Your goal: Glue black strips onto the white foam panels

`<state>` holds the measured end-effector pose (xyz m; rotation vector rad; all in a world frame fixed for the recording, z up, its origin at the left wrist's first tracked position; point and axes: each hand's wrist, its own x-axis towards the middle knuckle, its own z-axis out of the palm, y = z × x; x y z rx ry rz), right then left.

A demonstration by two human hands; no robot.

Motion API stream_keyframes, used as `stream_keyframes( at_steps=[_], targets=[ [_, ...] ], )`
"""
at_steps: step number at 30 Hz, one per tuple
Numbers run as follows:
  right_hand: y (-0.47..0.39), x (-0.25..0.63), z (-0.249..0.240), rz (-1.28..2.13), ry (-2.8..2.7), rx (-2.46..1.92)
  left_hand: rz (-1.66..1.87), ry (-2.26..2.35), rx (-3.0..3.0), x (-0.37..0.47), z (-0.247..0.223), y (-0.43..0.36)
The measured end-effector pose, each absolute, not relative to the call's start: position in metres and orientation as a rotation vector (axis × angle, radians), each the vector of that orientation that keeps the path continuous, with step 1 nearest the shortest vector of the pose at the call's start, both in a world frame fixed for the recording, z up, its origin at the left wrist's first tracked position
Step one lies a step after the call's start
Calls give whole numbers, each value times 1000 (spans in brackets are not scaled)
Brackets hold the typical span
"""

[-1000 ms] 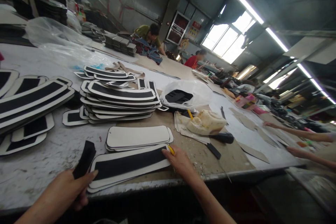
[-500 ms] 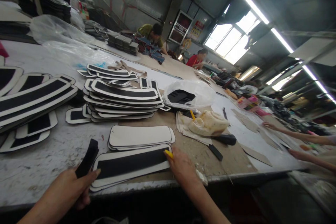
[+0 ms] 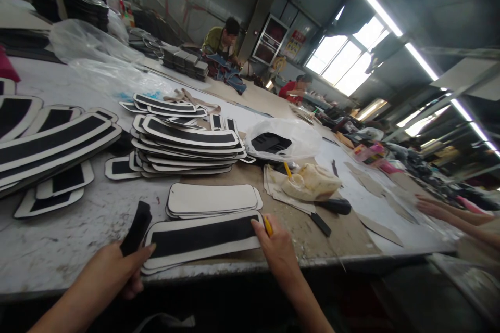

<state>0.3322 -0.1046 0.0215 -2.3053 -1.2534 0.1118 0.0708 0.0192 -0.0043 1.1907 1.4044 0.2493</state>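
My left hand (image 3: 113, 270) is closed around several black strips (image 3: 136, 229) that stick up from its fingers, and its thumb touches the left end of a white panel (image 3: 156, 264) with a black strip (image 3: 203, 234) lying on it. At the panel's right end my right hand (image 3: 275, 239) holds a yellow tool (image 3: 268, 226) against the palm, its thumb on the strip's end. Just behind lies a small stack of plain white panels (image 3: 211, 198). Further back is a pile of curved black-and-white panels (image 3: 191, 132).
More black-and-white panels (image 3: 54, 140) lie at the left. A cream glue container (image 3: 316, 182) stands right of centre, before a plastic bag (image 3: 304, 138). A co-worker's hands (image 3: 433, 208) are at the right; two people sit far back.
My right thumb has moved onto the strip's right end, and the yellow tool now points up beside the panel. The co-worker's hands have come together. The view has shifted slightly.
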Motion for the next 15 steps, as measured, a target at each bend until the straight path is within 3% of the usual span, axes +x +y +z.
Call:
stream_keyframes(
  at_steps=[7,15],
  targets=[
    [-102,337,41,458,-1020,-2085,437,1299,1123,58,0,17],
    [-96,326,50,594,-922,-1971,496,1295,1052,41,37,17]
  ],
)
